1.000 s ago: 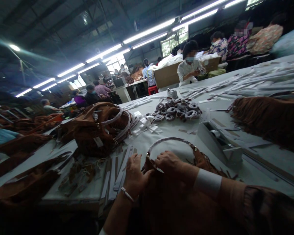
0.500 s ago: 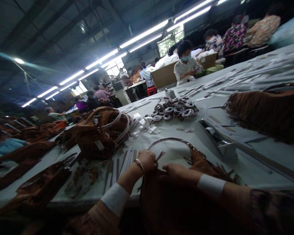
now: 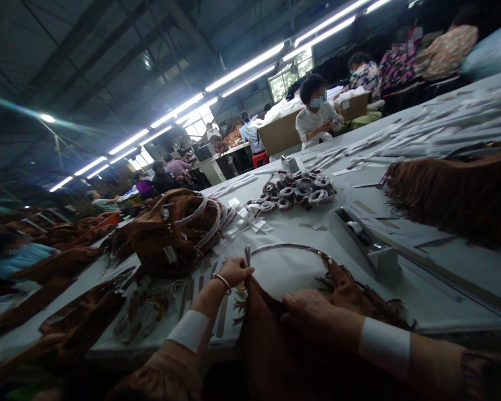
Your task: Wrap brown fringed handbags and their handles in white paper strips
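A brown fringed bag (image 3: pixel 267 334) hangs over the table's front edge, its wrapped handle (image 3: pixel 288 247) arching up behind my hands. My left hand (image 3: pixel 235 272), with a bangle at the wrist, pinches the bag's top edge beside the handle's left end. Further right, my right hand (image 3: pixel 304 307) is closed on the same edge, its fingertips partly hidden by shadow. The bag's fringed right side (image 3: pixel 350 289) lies on the table beyond my right hand. The lower part of the bag is very dark.
A tape dispenser (image 3: pixel 365 245) stands right of the handle. Behind it are wrapped rings (image 3: pixel 303 189). Brown bags (image 3: pixel 162 228) lie at the left, a fringed one (image 3: pixel 455 189) at the right. A masked person (image 3: pixel 317 114) sits across the table (image 3: pixel 275 223); another person's hand (image 3: pixel 50 342) shows lower left.
My left hand has shifted left and slightly up along the bag's edge. My right hand has moved slightly right and down, and more of the edge shows between them.
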Available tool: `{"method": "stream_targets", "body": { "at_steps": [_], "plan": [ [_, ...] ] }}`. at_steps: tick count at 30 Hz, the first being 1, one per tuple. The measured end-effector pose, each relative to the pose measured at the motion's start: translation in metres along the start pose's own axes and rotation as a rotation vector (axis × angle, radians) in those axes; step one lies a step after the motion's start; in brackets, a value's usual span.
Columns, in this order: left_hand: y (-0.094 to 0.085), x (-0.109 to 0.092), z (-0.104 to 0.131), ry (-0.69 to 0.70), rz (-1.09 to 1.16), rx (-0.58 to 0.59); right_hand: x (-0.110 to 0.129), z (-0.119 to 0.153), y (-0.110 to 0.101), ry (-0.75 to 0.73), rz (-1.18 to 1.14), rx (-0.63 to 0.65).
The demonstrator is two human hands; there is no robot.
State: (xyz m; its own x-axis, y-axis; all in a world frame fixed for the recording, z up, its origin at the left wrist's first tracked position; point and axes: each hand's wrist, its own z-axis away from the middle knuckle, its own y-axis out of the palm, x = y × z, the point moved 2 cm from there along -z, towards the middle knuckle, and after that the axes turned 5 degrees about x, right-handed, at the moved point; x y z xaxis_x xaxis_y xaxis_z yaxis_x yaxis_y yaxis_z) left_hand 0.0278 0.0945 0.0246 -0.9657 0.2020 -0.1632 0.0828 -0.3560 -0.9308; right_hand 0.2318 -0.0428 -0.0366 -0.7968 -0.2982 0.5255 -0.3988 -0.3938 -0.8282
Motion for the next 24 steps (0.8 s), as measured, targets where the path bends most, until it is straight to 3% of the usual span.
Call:
{"method": "stream_targets", "body": {
  "at_steps": [6,8,11,13,18,24],
  "plan": [
    [0.04,0.007,-0.01,-0.029,0.285,-0.051,-0.023,0.015,-0.005,-0.06,0.162,0.021],
    [0.046,0.006,-0.019,-0.002,0.325,-0.042,-0.029,0.012,-0.017,-0.087,0.139,-0.043],
    [0.047,0.003,-0.036,-0.001,0.353,-0.023,-0.045,-0.005,-0.047,-0.013,0.143,-0.249],
    [0.047,-0.002,-0.045,-0.024,0.36,-0.009,-0.059,-0.024,-0.067,0.114,0.175,-0.33],
    [0.048,-0.012,-0.046,-0.034,0.296,-0.062,-0.087,-0.066,-0.085,0.388,0.22,-0.302],
    [0.021,-0.005,-0.018,-0.032,0.151,-0.173,-0.077,-0.083,-0.086,0.355,0.259,-0.311]
  ]
}}
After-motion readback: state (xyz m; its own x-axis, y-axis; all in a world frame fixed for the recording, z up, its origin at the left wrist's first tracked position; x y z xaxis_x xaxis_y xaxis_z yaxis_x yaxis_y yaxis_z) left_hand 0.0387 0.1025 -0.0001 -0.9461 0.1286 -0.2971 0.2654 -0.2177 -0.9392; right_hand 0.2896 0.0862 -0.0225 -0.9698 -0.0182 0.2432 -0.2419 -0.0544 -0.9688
